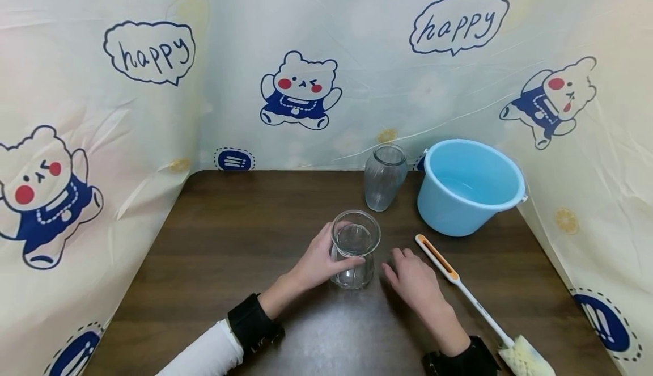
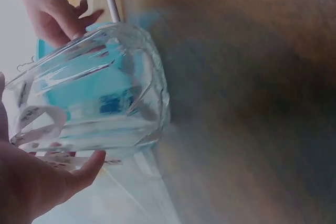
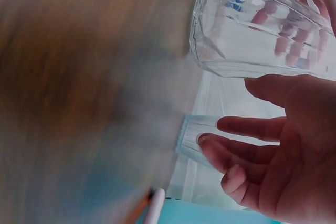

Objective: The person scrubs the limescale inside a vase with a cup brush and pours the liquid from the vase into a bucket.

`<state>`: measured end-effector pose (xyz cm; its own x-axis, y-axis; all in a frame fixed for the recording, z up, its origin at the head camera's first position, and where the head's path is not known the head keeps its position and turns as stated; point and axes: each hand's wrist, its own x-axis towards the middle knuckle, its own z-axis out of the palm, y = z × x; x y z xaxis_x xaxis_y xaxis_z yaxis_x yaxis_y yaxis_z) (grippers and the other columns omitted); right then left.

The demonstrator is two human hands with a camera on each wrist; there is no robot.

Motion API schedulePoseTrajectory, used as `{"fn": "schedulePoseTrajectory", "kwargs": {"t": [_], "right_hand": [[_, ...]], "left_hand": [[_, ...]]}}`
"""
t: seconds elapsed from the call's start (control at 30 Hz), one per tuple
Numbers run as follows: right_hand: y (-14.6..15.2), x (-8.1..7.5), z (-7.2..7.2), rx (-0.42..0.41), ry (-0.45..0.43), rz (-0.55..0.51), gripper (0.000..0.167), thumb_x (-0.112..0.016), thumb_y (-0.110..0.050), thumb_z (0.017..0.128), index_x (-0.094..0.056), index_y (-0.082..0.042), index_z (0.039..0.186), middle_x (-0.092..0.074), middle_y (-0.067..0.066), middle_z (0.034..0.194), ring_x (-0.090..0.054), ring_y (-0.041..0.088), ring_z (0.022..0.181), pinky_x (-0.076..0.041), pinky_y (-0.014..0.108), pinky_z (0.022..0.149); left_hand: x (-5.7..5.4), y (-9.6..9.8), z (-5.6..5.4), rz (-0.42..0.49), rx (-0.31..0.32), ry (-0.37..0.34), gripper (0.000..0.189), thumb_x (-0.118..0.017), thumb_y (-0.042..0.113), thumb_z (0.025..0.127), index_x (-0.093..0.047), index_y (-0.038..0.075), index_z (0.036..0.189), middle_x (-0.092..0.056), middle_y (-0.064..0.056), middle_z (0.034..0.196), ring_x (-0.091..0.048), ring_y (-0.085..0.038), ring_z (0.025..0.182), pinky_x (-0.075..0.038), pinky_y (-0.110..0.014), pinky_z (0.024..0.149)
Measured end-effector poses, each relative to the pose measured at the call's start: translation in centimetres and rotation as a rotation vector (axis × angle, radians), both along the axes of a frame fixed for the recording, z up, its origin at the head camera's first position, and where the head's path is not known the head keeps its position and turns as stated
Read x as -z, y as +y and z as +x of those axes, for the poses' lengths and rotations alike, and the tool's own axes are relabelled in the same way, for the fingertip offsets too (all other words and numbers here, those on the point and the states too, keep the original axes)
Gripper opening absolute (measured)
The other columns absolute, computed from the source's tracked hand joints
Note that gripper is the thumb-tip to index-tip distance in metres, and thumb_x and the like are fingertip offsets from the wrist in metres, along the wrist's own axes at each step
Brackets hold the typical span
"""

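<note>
Left of the blue bucket [image 1: 445, 211] and nearer the person, the left hand [image 1: 317, 261] wraps thumb and fingers round a glass jar [image 1: 357, 244] — mouth up, long axis roughly vertical. The right hand [image 1: 417, 281], on the bucket's near side, holds nothing — fingers loosely bent.

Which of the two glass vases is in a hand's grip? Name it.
The front vase, nearer the person: the left hand holds it. The back vase stands beside the blue bucket, with no hand on it.
</note>
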<state>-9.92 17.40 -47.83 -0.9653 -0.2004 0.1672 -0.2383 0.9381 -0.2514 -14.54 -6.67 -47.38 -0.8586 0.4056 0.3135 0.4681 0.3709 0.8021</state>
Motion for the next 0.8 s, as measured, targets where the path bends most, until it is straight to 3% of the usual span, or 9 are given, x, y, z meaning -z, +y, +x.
{"fn": "schedulePoseTrajectory", "kwargs": {"t": [0.23, 0.33, 0.53, 0.63, 0.8], "right_hand": [[1.7, -1.6, -0.5, 0.017, -0.03, 0.05, 0.036, -0.077, -0.024, 0.095, -0.065, 0.002, 0.116, -0.066, 0.019, 0.096, -0.068, 0.034, 0.078, -0.057, 0.049, 0.062], [2.9, -2.1, -0.7, 0.019, -0.023, 0.08, 0.038, -0.078, -0.022, 0.093, -0.063, 0.003, 0.117, -0.065, 0.02, 0.098, -0.069, 0.037, 0.079, -0.056, 0.052, 0.06], [5.4, -2.6, -1.4, 0.036, -0.095, 0.081, 0.045, -0.077, -0.02, 0.094, -0.06, 0.008, 0.123, -0.06, 0.02, 0.094, -0.065, 0.036, 0.074, -0.055, 0.051, 0.059], [6.6, -2.7, -1.7, 0.048, -0.144, 0.086, 0.042, -0.076, -0.021, 0.095, -0.06, 0.009, 0.118, -0.057, 0.018, 0.09, -0.062, 0.032, 0.071, -0.054, 0.048, 0.058], [8.2, -2.3, -1.8, 0.086, -0.204, 0.079, 0.031, -0.074, -0.021, 0.096, -0.056, 0.004, 0.102, -0.051, 0.014, 0.082, -0.054, 0.028, 0.064, -0.048, 0.045, 0.053]], "left_hand": [[-0.9, -1.7, 0.0, -0.088, 0.094, 0.006, 0.072, -0.088, 0.032, 0.085, -0.053, 0.012, 0.145, -0.056, -0.009, 0.14, -0.054, -0.026, 0.132, -0.048, -0.044, 0.109], [-1.0, -2.8, -0.1, -0.141, 0.111, 0.04, 0.069, -0.087, 0.029, 0.087, -0.055, 0.01, 0.144, -0.057, -0.011, 0.141, -0.053, -0.027, 0.134, -0.047, -0.046, 0.11], [-1.2, -5.7, 0.2, -0.291, 0.022, 0.164, 0.051, -0.08, 0.031, 0.094, -0.062, 0.009, 0.137, -0.063, -0.007, 0.137, -0.058, -0.024, 0.13, -0.049, -0.046, 0.108], [-1.2, -6.9, 0.3, -0.336, -0.027, 0.221, 0.047, -0.076, 0.028, 0.097, -0.063, 0.011, 0.139, -0.065, -0.006, 0.136, -0.061, -0.024, 0.128, -0.051, -0.046, 0.104], [-0.9, -8.2, 0.3, -0.216, -0.03, 0.224, 0.048, -0.074, 0.018, 0.099, -0.061, 0.014, 0.144, -0.067, -0.004, 0.137, -0.064, -0.021, 0.124, -0.054, -0.043, 0.101]]}}
